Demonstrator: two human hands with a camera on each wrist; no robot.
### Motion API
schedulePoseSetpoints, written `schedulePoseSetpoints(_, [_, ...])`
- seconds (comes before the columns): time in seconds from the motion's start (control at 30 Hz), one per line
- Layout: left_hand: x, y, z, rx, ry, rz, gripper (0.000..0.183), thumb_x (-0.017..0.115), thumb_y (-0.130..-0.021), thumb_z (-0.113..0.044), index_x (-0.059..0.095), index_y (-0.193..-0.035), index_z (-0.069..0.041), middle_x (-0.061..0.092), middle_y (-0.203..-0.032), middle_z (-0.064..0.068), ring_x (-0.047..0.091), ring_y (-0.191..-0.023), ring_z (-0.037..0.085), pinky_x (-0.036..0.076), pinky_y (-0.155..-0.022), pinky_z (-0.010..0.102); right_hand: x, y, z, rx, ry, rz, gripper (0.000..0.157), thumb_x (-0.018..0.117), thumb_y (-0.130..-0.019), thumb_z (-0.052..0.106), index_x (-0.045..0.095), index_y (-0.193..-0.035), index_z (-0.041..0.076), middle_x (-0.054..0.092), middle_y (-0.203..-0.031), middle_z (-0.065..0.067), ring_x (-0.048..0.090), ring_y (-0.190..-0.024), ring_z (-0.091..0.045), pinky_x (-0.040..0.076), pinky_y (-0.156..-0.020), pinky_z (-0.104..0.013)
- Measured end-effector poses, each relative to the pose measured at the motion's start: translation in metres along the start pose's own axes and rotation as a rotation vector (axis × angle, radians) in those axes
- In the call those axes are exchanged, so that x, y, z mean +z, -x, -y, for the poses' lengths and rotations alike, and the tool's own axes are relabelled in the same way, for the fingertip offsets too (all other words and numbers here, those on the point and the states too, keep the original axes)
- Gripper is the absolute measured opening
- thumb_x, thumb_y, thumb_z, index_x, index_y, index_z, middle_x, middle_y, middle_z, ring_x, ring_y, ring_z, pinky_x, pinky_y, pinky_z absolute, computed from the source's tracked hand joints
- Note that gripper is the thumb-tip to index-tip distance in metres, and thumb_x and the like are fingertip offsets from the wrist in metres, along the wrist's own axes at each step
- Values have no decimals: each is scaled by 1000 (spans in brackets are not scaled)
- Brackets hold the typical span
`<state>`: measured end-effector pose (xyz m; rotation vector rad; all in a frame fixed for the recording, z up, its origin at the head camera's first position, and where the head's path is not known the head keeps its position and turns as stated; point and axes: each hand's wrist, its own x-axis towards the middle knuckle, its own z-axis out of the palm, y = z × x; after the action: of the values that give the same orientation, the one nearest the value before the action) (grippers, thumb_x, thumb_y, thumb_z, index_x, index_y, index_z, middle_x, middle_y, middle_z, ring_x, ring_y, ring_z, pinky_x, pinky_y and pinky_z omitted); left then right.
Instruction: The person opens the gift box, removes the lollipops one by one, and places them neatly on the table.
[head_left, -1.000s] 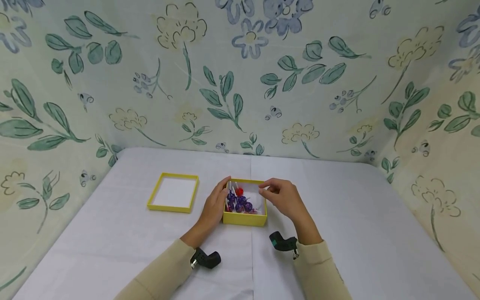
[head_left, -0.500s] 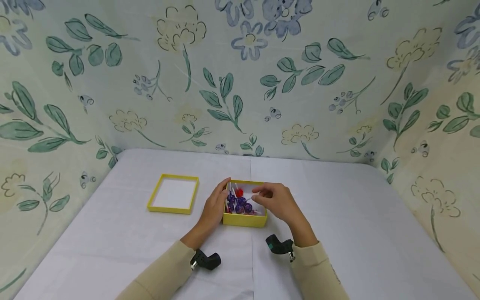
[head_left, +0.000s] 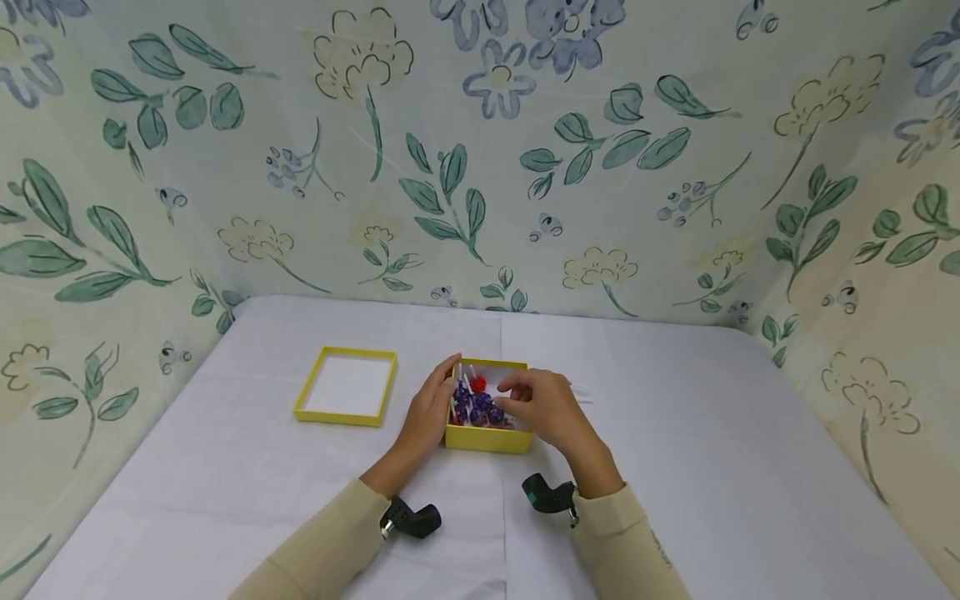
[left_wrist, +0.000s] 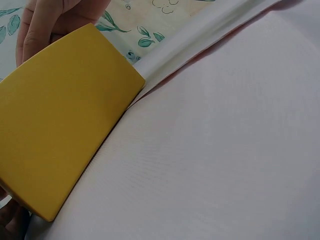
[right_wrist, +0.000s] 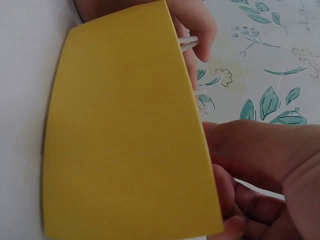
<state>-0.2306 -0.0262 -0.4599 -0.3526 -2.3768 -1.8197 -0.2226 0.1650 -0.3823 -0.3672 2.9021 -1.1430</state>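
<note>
An open yellow box [head_left: 489, 439] holds several purple-wrapped lollipops [head_left: 478, 414] and one red lollipop [head_left: 478, 383], bunched toward its left side. My left hand [head_left: 429, 408] holds the box's left wall, fingers along its outside. My right hand [head_left: 543, 408] is over the box's right side, thumb and index pinching at a purple lollipop by the pile's right edge. Thin white sticks [head_left: 582, 392] show just beyond the back of this hand. In the right wrist view the box's yellow wall [right_wrist: 125, 125] hides the fingertips; white stick ends [right_wrist: 188, 42] rise past its rim.
A shallow yellow-rimmed lid [head_left: 348, 386] with a white inside lies to the left of the box. White cloth [head_left: 712, 467] covers the table. Behind it and at the sides hangs floral fabric [head_left: 480, 167].
My right hand has moved left and slightly down, from the box's right rim to the purple lollipops. White sticks now show behind it. My left hand and the lid have stayed put.
</note>
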Motion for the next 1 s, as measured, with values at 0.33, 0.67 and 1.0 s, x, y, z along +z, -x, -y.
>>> schedulePoseSetpoints(0.33, [-1,0,-1,-5,-13,-1,44,30,-106,-31,35,-149,-27,34,-154,-4,27,-142,16,21,-117,41,6,0,4,-65,107,-46,14,75,-84,17,76,-94,8,58,-70,3,51,-68,-16,48,-57,-26])
schedulePoseSetpoints(0.67, [-1,0,1,6,-13,-5,44,30,-105,-34,36,-149,-28,34,-154,-4,27,-142,17,21,-117,43,9,-1,8,-79,180,-60,8,71,-87,17,76,-86,11,59,-68,5,51,-66,-14,49,-58,-23])
schedulePoseSetpoints(1.0, [0,-1,2,9,-12,-8,45,30,-105,-33,35,-149,-25,33,-154,-4,27,-142,17,21,-117,43,12,2,14,-27,261,-72,5,71,-87,14,74,-86,10,62,-74,1,52,-69,-15,52,-57,-20])
